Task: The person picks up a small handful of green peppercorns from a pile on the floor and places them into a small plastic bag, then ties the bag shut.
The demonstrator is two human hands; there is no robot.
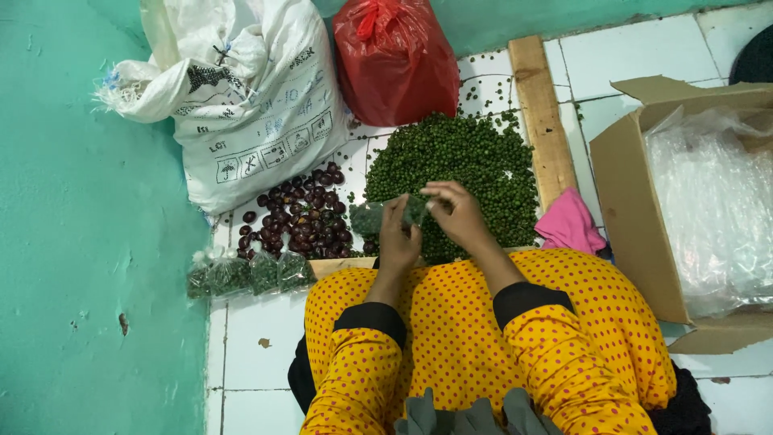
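Our two hands work a small bag over the green heap

Our left hand (398, 238) and right hand (456, 211) both pinch a small clear bag of green peppercorns (386, 216), held just above the green peppercorn pile (467, 161); dark red fruits (298, 217) lie beside, filled packets (245, 274) near the teal wall (80, 242)

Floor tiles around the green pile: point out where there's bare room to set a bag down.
Bare tile lies below the small filled bags, between the green wall and the yellow-clad knee. More bare tile sits between the wooden plank and the cardboard box. It is crowded around both hands, left hand and right hand, where the green pile and dark fruits lie.
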